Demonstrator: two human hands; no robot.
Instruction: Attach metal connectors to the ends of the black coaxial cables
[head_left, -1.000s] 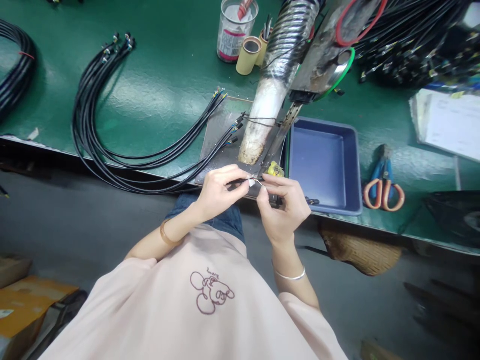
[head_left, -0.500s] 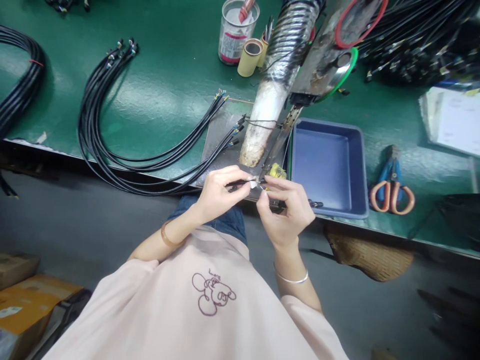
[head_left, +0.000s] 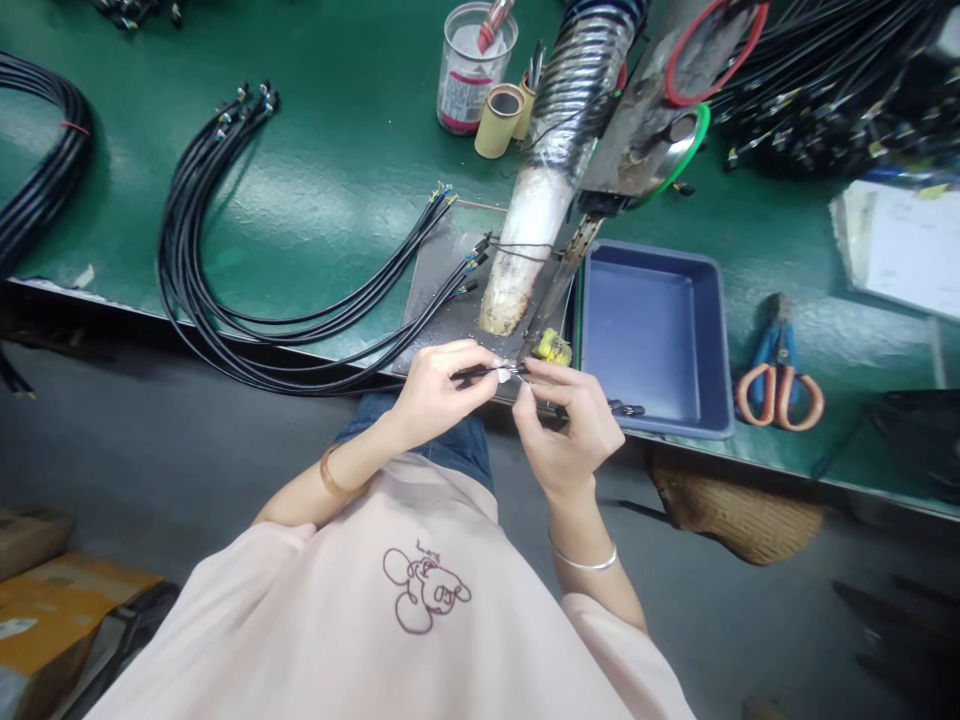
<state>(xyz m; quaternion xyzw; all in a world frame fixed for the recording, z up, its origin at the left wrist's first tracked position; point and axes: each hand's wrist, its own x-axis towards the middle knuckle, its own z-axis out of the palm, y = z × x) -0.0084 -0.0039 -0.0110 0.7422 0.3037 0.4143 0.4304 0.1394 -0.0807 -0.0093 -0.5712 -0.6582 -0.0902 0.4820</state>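
A thin black cable [head_left: 480, 372] end sits at the near edge of the desk [head_left: 337, 180], pinched between the fingers of the left hand [head_left: 439, 390]. The right hand [head_left: 570, 425] pinches its tip from the other side, fingertips almost touching the left's. Just behind stands a yellow part [head_left: 553, 346] on a grey plate [head_left: 442, 290]. Right of it lies a blue tray [head_left: 656, 335], then scissors [head_left: 776, 375].
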